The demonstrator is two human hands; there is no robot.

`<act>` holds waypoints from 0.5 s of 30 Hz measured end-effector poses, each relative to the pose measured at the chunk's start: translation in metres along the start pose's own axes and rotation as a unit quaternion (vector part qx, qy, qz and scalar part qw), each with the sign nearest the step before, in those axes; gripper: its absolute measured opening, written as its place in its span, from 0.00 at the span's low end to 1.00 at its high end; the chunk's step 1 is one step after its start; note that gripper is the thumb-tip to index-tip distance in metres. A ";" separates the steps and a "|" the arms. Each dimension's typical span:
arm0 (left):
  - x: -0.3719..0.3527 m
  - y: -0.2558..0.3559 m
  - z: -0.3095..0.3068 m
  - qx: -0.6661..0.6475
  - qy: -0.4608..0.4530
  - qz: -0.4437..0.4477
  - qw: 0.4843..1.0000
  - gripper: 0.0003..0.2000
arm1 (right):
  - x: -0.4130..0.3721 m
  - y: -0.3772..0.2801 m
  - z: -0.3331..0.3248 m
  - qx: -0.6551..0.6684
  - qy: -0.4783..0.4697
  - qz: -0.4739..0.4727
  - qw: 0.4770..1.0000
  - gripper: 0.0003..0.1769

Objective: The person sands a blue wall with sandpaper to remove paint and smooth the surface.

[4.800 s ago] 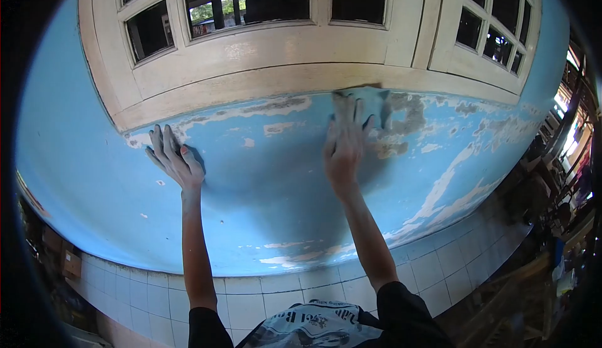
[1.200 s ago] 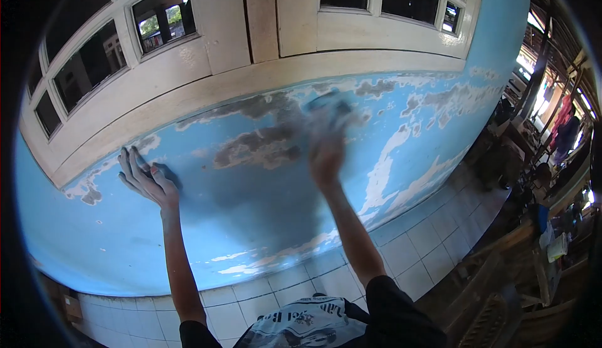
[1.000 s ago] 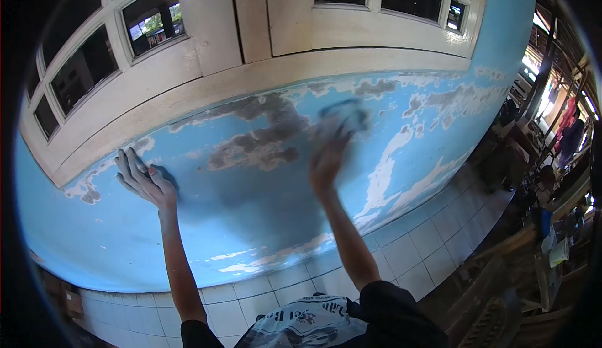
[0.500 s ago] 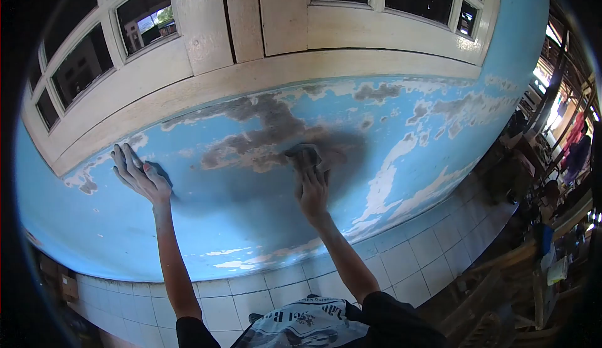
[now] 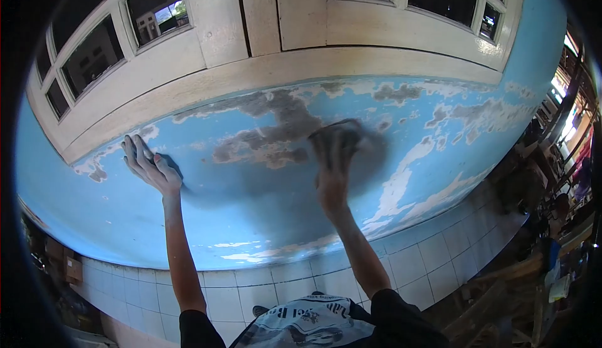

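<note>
My right hand (image 5: 333, 163) presses a dark piece of sandpaper (image 5: 343, 126) flat against the blue wall (image 5: 251, 188). Motion blurs its fingers and the sheet. Just left of it spreads a large grey patch (image 5: 285, 116) where the paint is worn off, with ragged pale edges. My left hand (image 5: 152, 167) rests on the wall below the window frame's left part, fingers stretched out and nothing in them. Pale dust coats its fingers. Beside its fingertips lies a small bare patch (image 5: 97, 173).
Above the wall runs a cream wooden window frame (image 5: 263, 65) with glass panes. White tiles (image 5: 407, 266) line the base below the paint. To the right, wooden beams (image 5: 567, 244) and cluttered items stand in shadow. A cardboard box (image 5: 73, 269) sits at the lower left.
My right hand has slid slightly up and to the right along the wall with the sandpaper. My left hand stays at its spot on the wall. The whole view has shifted a little.
</note>
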State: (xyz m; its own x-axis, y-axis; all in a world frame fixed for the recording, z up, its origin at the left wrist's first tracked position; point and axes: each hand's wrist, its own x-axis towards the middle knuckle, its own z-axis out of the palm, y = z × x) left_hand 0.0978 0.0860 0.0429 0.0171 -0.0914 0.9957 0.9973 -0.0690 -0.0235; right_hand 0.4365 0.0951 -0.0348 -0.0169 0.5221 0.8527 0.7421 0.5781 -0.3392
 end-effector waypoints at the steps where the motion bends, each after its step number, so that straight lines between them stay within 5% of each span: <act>1: 0.000 0.000 0.000 0.001 -0.001 0.000 1.000 0.28 | 0.009 -0.002 -0.008 0.006 0.045 0.053 0.998 0.38; 7: -0.001 0.000 -0.001 -0.008 -0.005 -0.002 1.000 0.28 | -0.031 0.009 0.027 -0.136 -0.021 -0.104 0.985 0.34; 8: -0.001 0.001 0.000 -0.009 0.000 0.006 1.000 0.28 | -0.023 0.003 0.018 -0.134 -0.019 -0.104 0.985 0.34; 10: 0.002 0.000 0.001 -0.004 0.007 0.012 1.000 0.28 | -0.006 -0.004 -0.004 -0.065 0.048 0.056 0.995 0.39; 15: 0.001 0.003 0.000 -0.013 0.002 -0.001 1.000 0.28 | -0.023 -0.006 0.012 -0.069 0.014 0.009 0.997 0.37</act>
State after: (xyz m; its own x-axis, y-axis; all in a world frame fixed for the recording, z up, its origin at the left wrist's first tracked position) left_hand 0.1010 0.0855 0.0439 0.0146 -0.0959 0.9953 0.9953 -0.0940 -0.0236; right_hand 0.4238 0.0871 -0.0572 0.0140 0.5130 0.8583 0.8278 0.4755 -0.2977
